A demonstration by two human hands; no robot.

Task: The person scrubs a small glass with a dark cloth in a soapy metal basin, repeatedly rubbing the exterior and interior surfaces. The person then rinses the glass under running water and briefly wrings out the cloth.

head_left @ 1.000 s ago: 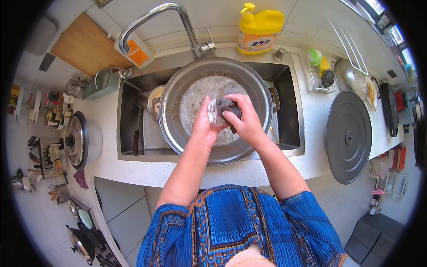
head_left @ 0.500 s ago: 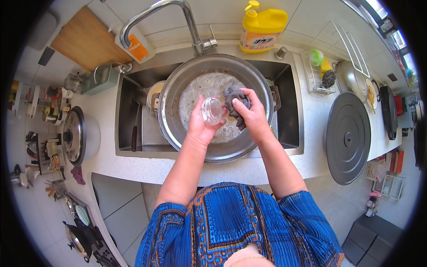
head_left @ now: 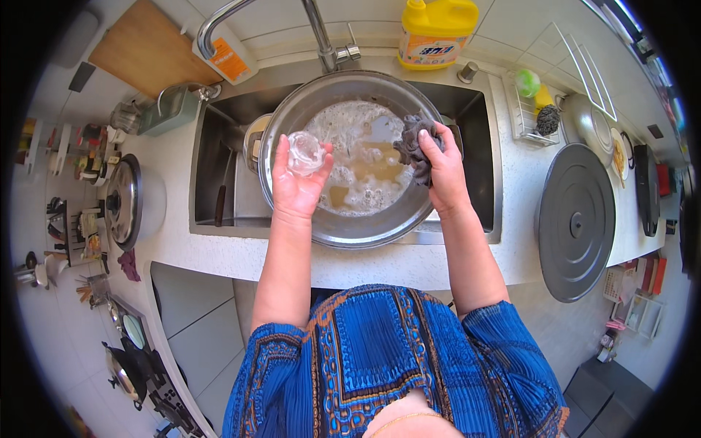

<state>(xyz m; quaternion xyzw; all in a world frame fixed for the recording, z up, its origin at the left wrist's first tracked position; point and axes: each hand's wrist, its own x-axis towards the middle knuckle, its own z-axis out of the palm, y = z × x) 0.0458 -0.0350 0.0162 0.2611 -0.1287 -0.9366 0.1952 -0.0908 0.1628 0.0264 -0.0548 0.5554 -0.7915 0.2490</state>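
Observation:
Over the left part of a large metal basin (head_left: 365,237), my left hand (head_left: 297,196) holds a small clear glass cup (head_left: 305,152), which lies on the fingers with its round end facing up. My right hand (head_left: 448,175), above the basin's right side, grips a crumpled dark grey cloth (head_left: 416,150). Cup and cloth are well apart. Cloudy, foamy water (head_left: 365,175) fills the bottom of the basin between the hands. The basin stands in a steel sink (head_left: 210,168), resting over other pots that it mostly hides.
A chrome faucet (head_left: 328,55) rises behind the basin, with a yellow detergent jug (head_left: 436,36) to its right. A wire rack (head_left: 527,120) holds scrubbers. On the right lies a large dark lid (head_left: 577,223); on the left stands a lidded pot (head_left: 130,204).
My hands have moved apart, the left with the cup to the left, the right with the cloth to the right. More of the foamy water shows between them. The view has shifted slightly.

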